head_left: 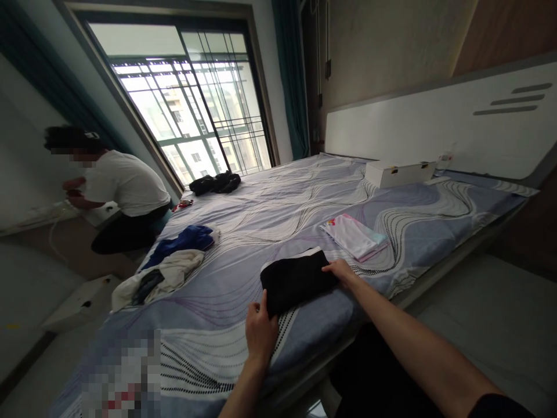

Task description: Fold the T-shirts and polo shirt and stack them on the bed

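Cloth, black and doubled over into a compact, roughly rectangular shape with a pale band along its far edge, lies on the patterned bed just below the centre of the frame. The left hand is clamped on its lower left corner, forefinger along the edge; the right hand pinches its right edge, fingertips on top. Judging by its flat outline, the folding of this piece looks nearly done, with the edges perhaps left to even out. Right of centre, near the right hand, a pink-and-white garment lies flat and neat, apparently finished. At left of centre, a blue garment and a cream garment lie loose and crumpled, and a dark heap is bunched near the window; these appear unfolded. The pink-and-white garment carries a small bright print in its upper left corner, too small to make out. In the left part of the frame, a crouching person wears a cap with a white mark, likewise illegible. Blurred blocks cover the lower left corner, and no brand can be read anywhere.
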The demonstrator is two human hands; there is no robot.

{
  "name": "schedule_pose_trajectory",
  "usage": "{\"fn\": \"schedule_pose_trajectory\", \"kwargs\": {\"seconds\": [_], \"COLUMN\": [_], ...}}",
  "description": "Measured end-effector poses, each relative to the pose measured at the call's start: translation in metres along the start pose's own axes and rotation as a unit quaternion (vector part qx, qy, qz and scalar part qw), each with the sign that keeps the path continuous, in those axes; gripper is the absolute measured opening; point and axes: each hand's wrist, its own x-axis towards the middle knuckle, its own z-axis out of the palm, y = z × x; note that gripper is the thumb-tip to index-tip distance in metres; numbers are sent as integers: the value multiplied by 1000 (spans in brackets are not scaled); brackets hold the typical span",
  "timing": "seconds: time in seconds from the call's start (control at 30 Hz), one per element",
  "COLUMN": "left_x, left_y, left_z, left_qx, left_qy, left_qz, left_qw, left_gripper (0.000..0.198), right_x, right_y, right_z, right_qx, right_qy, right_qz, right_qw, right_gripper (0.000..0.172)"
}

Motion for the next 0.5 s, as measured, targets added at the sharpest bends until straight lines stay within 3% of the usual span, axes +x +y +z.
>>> {"fn": "schedule_pose_trajectory", "kwargs": {"seconds": [0.17,0.3,0.4,0.5], "left_x": [1,4,1,-18], "left_y": [10,5,-13,-48], "left_z": [-1,5,-3,-22], "left_qx": [25,22,8,6], "left_qy": [-37,-40,-1,55], "left_qz": [23,75,114,127], "left_qw": [999,996,993,990], "left_gripper": [73,72,67,64], "right_x": [4,-3,-12,-24], "right_y": [-6,-1,4,13], "right_z": [-2,7,21,44], "right_qx": [-150,-224,-238,-231], "right_qy": [107,150,127,59], "right_qz": [-32,-62,-76,-78], "right_qw": [982,961,960,968], "right_gripper": [8,4,9,8]}}
